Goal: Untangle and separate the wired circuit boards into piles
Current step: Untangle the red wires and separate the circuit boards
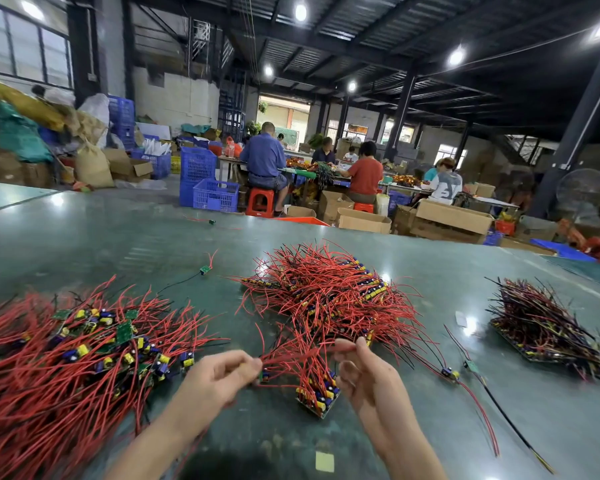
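Head view: left hand (222, 374) pinches a small wired circuit board (264, 376) at its fingertips; right hand (364, 372) pinches the bundle of red wires (302, 356) stretched between the two hands. A small block of green boards with yellow and blue capacitors (317, 398) sits under that bundle, between the wrists, on the glossy green table (118, 237).

Outward: big loose heap of red-wired boards (66, 358) at left; tangled red mound (329, 289) straight ahead, wires running down into the held bundle; darker stacked pile (541, 327) far right. A few single boards (450, 373) lie apart.

Judgement: well under way, piles formed, central tangle remains sizeable.
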`<state>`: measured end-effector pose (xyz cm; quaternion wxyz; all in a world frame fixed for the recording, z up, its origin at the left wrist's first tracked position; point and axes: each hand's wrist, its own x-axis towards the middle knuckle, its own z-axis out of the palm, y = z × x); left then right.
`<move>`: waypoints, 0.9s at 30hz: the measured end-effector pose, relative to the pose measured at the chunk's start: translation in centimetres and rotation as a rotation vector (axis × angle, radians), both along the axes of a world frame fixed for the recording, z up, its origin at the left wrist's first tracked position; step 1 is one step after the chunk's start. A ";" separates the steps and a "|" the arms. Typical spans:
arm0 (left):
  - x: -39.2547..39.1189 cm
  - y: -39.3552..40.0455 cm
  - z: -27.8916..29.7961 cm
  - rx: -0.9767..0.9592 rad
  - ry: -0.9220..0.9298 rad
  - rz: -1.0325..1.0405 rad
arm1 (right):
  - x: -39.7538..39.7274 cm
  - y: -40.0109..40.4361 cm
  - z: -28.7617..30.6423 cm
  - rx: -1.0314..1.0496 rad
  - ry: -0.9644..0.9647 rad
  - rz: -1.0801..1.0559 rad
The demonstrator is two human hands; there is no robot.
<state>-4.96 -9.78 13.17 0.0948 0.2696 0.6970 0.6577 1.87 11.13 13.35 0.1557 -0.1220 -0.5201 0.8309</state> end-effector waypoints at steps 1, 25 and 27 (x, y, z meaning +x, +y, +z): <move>-0.2 0.1 0.0 0.116 -0.130 0.007 | 0.0 -0.1 0.1 0.020 0.017 0.004; 2.1 3.2 -1.5 0.447 -0.045 0.167 | -0.3 -6.0 -1.8 0.184 0.049 0.315; 2.4 3.4 -1.5 0.397 0.043 0.151 | -0.6 -6.0 -1.8 0.044 0.073 0.234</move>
